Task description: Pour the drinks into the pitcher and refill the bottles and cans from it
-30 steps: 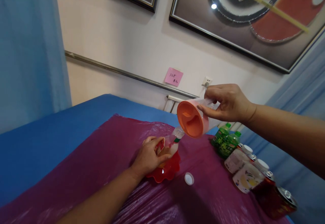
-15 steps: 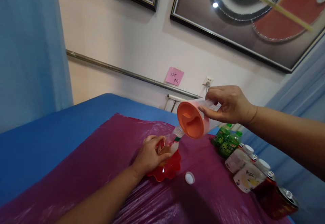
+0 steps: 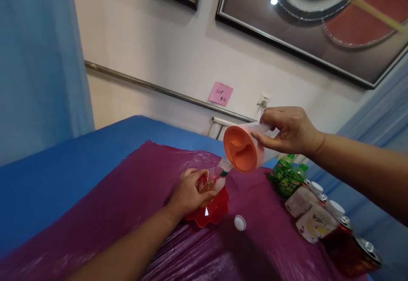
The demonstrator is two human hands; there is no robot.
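My left hand (image 3: 193, 191) is wrapped round a clear bottle (image 3: 219, 177) with amber liquid in its lower part. The bottle leans to the right over a red dish (image 3: 216, 213) with a wavy rim. My right hand (image 3: 287, 130) grips a translucent pitcher (image 3: 269, 153) with an orange lid (image 3: 240, 149). The pitcher is tipped on its side, its lid end facing left beside the bottle's open mouth. Whether liquid runs between them cannot be made out. A white cap (image 3: 240, 222) lies on the purple plastic sheet (image 3: 127, 200), right of the dish.
Along the right edge stand green bottles (image 3: 291, 181), white-capped clear bottles (image 3: 317, 223) and dark red cans (image 3: 353, 251). The purple sheet covers a blue surface (image 3: 105, 140). Behind are a wall with a metal rail (image 3: 159, 89), a socket (image 3: 264, 99) and blue curtains (image 3: 38, 60).
The view has shifted slightly, so most things sit a little farther right. Both hands keep their grips, and the pitcher stays tipped beside the bottle's mouth.
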